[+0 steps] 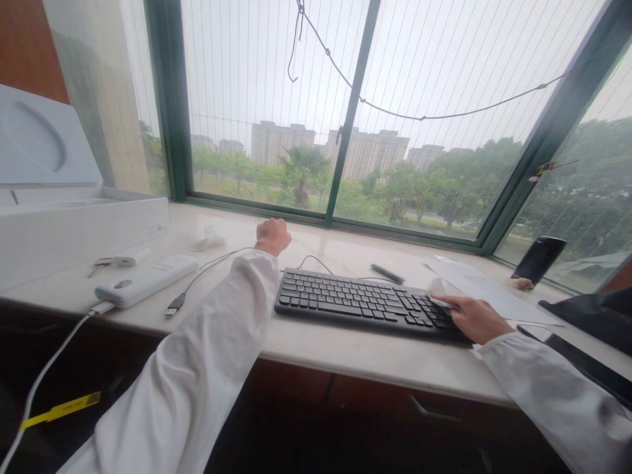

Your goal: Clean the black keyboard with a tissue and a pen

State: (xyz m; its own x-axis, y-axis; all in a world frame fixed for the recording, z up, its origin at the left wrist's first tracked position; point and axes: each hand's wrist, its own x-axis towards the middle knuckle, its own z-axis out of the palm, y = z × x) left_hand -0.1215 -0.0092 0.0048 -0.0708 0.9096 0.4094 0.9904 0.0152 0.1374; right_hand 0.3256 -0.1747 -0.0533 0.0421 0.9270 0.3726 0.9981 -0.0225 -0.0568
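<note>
A black keyboard [355, 301] lies on the pale stone sill [316, 342] in front of the window. My left hand [272, 236] is clenched in a fist on the sill beyond the keyboard's far left corner, next to the thin keyboard cable [316, 258]; nothing shows in it. My right hand [474, 318] rests on the keyboard's right end. Its fingers pinch a small white wipe [438, 288] against the keys there. Both arms wear white sleeves.
A white power bank [145, 280] with a loose USB plug [175, 304] lies at the left, before an open white box [74, 227]. Behind the keyboard lies a pen [388, 273]. Papers [488, 293], an upright black phone [538, 258] and dark flat devices [592, 319] fill the right.
</note>
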